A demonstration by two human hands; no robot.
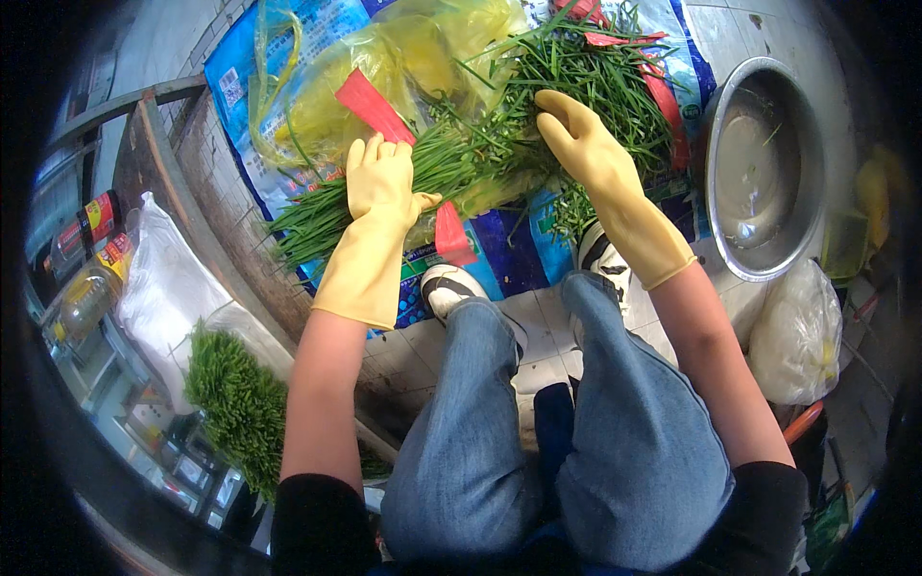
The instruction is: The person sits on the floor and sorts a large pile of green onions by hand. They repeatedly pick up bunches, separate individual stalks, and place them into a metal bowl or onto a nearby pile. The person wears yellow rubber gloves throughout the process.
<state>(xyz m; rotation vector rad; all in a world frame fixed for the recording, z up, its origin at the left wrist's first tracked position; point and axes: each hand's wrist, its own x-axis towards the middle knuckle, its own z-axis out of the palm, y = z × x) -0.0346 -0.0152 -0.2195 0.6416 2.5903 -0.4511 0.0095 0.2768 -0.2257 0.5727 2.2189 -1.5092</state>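
Observation:
In a yellow rubber glove, my left hand [382,180] grips a bundle of long green chives [317,216] from above, its thumb along the near side. A red plastic strip [371,108] sticks out behind the fingers, and another red strip [454,234] hangs below the thumb. My right hand [583,137], gloved alike, is at the left side of a tangled heap of loose green leaves [612,79], with a gap between its visible fingers. I see nothing held in it; some fingertips are hidden. Cut or torn stalks lie between both hands.
A printed blue-and-white plastic sheet [504,248] covers the tiles, with yellow plastic bags [403,57] on it. At right stand a metal basin [763,165] and a tied clear bag [796,335]. Left are a wooden frame [187,194], another green bunch [238,403] and bottles [86,302].

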